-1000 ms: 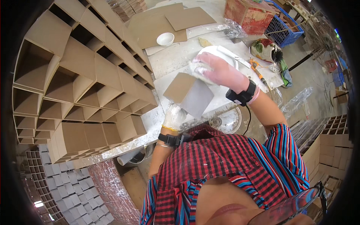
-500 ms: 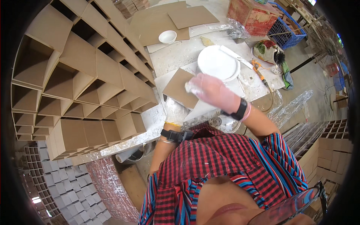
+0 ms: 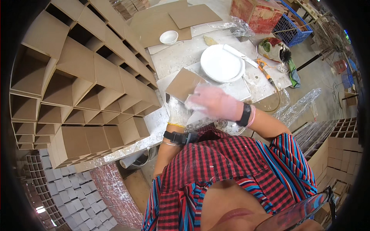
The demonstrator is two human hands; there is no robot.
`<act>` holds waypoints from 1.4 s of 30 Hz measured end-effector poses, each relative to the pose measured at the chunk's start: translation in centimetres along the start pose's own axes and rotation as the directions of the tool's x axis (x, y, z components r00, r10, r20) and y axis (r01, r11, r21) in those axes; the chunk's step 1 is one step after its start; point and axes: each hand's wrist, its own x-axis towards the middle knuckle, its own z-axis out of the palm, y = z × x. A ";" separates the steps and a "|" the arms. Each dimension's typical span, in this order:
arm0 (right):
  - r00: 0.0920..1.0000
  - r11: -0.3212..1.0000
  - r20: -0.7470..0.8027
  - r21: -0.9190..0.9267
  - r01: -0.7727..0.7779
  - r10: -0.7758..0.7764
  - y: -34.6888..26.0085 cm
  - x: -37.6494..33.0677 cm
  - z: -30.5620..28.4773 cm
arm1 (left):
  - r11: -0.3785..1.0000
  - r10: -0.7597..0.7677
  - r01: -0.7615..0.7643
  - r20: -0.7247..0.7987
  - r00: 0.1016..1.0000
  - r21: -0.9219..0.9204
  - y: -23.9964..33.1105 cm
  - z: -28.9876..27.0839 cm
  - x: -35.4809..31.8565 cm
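My left hand (image 3: pixel 178 111), in a white knit glove, grips the near edge of a brown cardboard square (image 3: pixel 184 84) held over the white worktop (image 3: pixel 173 57). My right hand (image 3: pixel 216 103), in a thin pale glove, is blurred with motion. It hovers over the square's near right corner, just above my left hand. Something white shows at its fingertips, but I cannot tell what it is. A stack of white plates (image 3: pixel 221 63) sits on the worktop just beyond both hands.
A large lattice of cardboard dividers (image 3: pixel 77 77) fills the left side. A small white bowl (image 3: pixel 169 37) and flat cardboard sheets (image 3: pixel 169 19) lie at the far end. A red box (image 3: pixel 256 13), a blue crate (image 3: pixel 291 23) and an orange tool (image 3: pixel 266 75) are to the right.
My right hand has left the plate stack and swept left and nearer, over the cardboard square. My left hand has stayed at the square's near edge.
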 end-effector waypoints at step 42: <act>0.978 0.978 0.029 0.023 0.205 -0.206 2.3 2.9 -0.6 | 0.921 -0.306 0.257 0.135 0.943 0.294 -1.2 -3.4 0.0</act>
